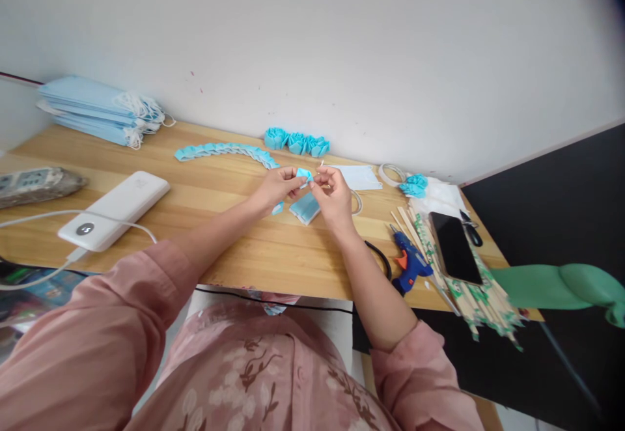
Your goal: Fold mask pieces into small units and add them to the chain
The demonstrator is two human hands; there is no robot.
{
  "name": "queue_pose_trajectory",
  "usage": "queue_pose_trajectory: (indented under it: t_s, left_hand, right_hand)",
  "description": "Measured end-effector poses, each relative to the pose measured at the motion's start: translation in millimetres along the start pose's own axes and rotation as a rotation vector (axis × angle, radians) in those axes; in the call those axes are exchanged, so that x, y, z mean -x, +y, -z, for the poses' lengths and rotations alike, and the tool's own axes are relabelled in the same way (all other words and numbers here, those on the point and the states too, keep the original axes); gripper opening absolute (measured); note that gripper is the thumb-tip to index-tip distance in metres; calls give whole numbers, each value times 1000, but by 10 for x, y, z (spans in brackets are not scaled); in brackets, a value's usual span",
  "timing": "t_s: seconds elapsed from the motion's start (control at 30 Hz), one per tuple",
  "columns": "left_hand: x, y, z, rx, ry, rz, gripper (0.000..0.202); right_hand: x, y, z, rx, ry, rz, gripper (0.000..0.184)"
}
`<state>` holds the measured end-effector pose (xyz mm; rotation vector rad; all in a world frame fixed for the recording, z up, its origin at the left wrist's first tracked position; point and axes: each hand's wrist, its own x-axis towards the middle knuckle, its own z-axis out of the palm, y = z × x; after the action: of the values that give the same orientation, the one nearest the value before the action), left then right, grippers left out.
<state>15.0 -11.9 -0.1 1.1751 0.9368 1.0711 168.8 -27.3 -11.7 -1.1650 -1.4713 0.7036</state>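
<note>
Between my two hands, above the middle of the table, is a small folded piece of blue mask fabric [305, 174]. My left hand [279, 187] pinches it from the left, and the fingertips of my right hand [333, 190] close on its right edge. Just below the hands lies a folded blue face mask [305, 208]. A curved strip of overlapping folded blue pieces [224, 150] lies to the left, its right end near my left hand. Several finished blue fabric flowers [297, 142] stand in a row by the wall. A flat pale mask [359, 177] lies behind my right hand.
A stack of masks [102, 111], a white power bank [117, 209] with a cable and a power strip [39, 183] occupy the left side. At right are a blue glue gun [410, 262], wrapped chopsticks [481, 301], a phone [455, 249], a tape roll [392, 174] and a green balloon [551, 286].
</note>
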Motion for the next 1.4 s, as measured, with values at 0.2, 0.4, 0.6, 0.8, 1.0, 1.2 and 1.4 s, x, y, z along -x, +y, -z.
queue_pose_trajectory:
  t_s: [0.2,0.4,0.6,0.8,1.0,1.2,1.4]
  left_hand:
    - [-4,-27,9,45,-81,-7,31]
    - [0,-30,-2,17,-116,-23,31]
    - [19,19,0,-55,-62,-34,18]
    - [30,31,-9,-353,-109,-118,20]
    - [40,61,-17,-296,-59,-107,20]
    - [33,79,11,-210,-53,-73,19]
    - [29,67,23,-245,-83,-61,18]
  right_hand:
    - [-38,61,11,-169,-78,-102,38]
    - [-41,88,3,-192,-61,-106,40]
    - [-35,38,42,-127,-113,-61,37]
    - [-50,8,105,-45,-147,-36,33]
    - [-40,1,105,-190,-125,-131,32]
    - [-36,-62,112,-231,-155,-207,32]
    - [-44,-13,102,-230,-128,-198,30]
